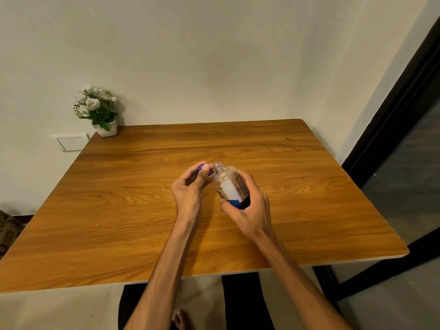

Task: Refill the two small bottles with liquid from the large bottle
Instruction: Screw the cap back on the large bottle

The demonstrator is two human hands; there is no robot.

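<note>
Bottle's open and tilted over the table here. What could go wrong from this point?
The bottle in the right hand leans left with its neck uncapped, so liquid could spill onto the table. The left hand pinches the blue cap at fingertip level; it might slip. No small bottles are in view to pour into.

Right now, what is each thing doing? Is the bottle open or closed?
Bottle: open, cap off, tilted, held above the table.
Blue cap: off the bottle, pinched in the left hand's fingers.
Left hand: closed on the cap.
Right hand: gripping the bottle's lower part.
Flower pot: upright at the table's far left corner.
Table: holds the pot.
</note>
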